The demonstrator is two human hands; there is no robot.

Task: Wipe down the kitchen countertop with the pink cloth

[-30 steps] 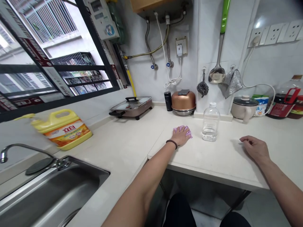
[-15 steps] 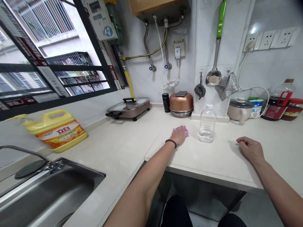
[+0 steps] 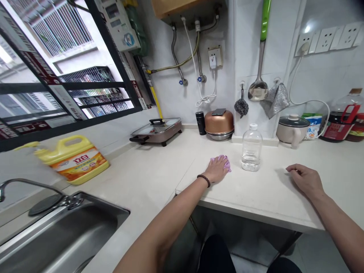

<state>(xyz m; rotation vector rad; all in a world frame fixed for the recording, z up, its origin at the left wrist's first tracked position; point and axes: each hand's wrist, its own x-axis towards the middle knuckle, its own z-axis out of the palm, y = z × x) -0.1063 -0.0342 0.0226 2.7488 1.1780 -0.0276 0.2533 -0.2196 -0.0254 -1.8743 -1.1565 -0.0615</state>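
A small pink cleaning cloth [image 3: 224, 162] lies bunched and flat on the pale countertop [image 3: 256, 189], mostly covered, just left of a clear plastic bottle [image 3: 251, 152].

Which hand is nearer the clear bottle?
Left. The left hand lies on a pink cloth beside the bottle; the right hand rests farther off, on its other side.

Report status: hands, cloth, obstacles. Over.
Left hand flat on pink cloth. Right hand empty, resting on counter. Clear bottle upright just right of cloth.
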